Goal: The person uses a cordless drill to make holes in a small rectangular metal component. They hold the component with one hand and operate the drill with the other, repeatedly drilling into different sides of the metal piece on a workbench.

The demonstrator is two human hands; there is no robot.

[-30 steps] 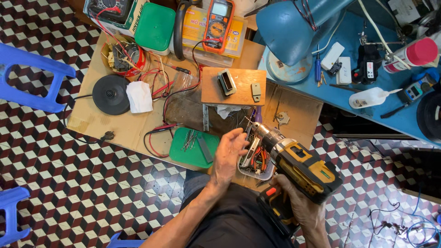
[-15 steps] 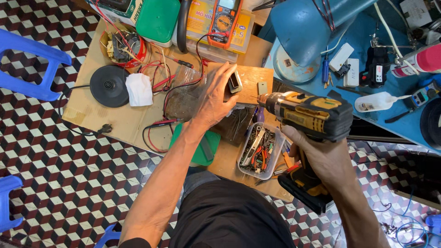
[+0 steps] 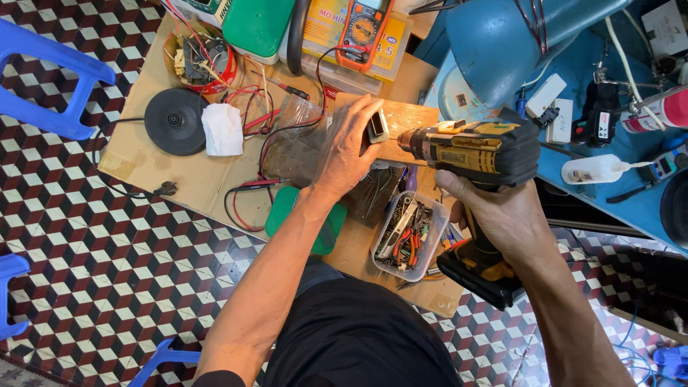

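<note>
Only the head cam here, looking straight down at the worktop (image 3: 143, 168).

Biggest change since a second ago: the left hand (image 3: 351, 143) was down by the clear plastic parts tray (image 3: 410, 236), fingers in among the bits. Half a second ago it had already moved up onto the wooden block (image 3: 401, 129), and now it's clamped there, fingers curled around a small grey rectangular part (image 3: 377, 126) that sits upright on the block's left end. Can't tell exactly what the part is, some little module or switch maybe.

The right hand (image 3: 502, 215) is wrapped tight on the grip of the yellow-and-black cordless drill (image 3: 473, 154). A second ago the drill was low, angled near the tray. It has swung up and gone horizontal, chuck pointing to 9 o'clock, and the thin bit tip is now just beside the grey part, closer than half a second ago. Touching or not, I can't say.

So my read: picking's over, he's lined up to drill or drive into that part.

Around it: the tray at 6 o'clock of the block, green lid (image 3: 304, 218) at 7, orange multimeter (image 3: 364, 29) at 12, black round base (image 3: 174, 120) far at 9.
</note>
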